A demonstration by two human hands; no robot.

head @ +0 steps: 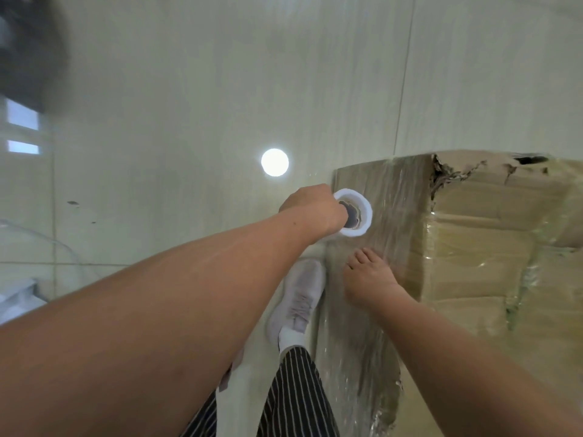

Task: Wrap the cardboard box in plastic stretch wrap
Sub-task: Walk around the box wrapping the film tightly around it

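Observation:
A big cardboard box (pixel 479 247) fills the right side, its top corner torn and clear film lying over its faces. The white stretch wrap roll (pixel 362 212) stands upright against the box's left face, seen from the top end. My left hand (pixel 310 209) grips the roll, with a finger or thumb inside its core. A sheet of film runs from the roll along the box's side. My right hand (pixel 367 279) lies with its fingers spread flat on that film, pressing it to the box's left face.
The floor is pale glossy tile with a bright lamp reflection (pixel 274 162). My foot in a light sneaker (pixel 299 298) stands close to the box's left face, below striped trousers. A dark object sits at the top left, and clear plastic lies at the left edge.

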